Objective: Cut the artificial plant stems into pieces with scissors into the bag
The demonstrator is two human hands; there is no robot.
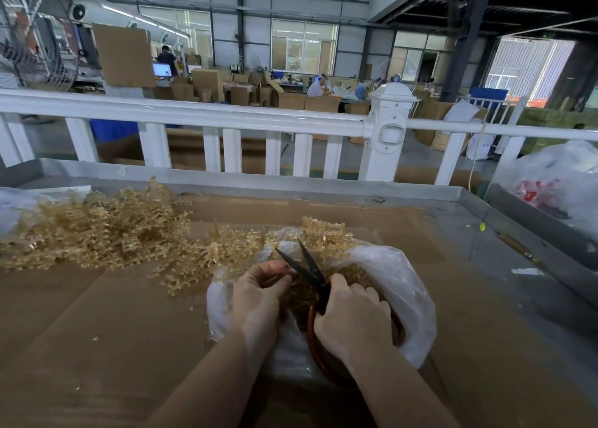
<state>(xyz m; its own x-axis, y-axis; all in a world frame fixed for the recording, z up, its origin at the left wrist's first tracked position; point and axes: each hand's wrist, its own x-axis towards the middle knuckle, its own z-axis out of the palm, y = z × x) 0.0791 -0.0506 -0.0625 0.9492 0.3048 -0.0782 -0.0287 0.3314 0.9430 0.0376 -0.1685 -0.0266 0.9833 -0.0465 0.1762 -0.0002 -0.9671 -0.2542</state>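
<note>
While the right hand [352,314] curls its grip round the reddish handle loops of the scissors [309,274], the black blades stand parted in a narrow V, pointing away from the person toward the railing [194,114]. Pinching a beige plant stem [275,280] beside the blades is the left hand [259,295]. Both work over the open clear plastic bag [401,285], which holds cut pieces. A pile of uncut stems [97,230] sprawls leftward across the cardboard-covered surface [113,330].
</note>
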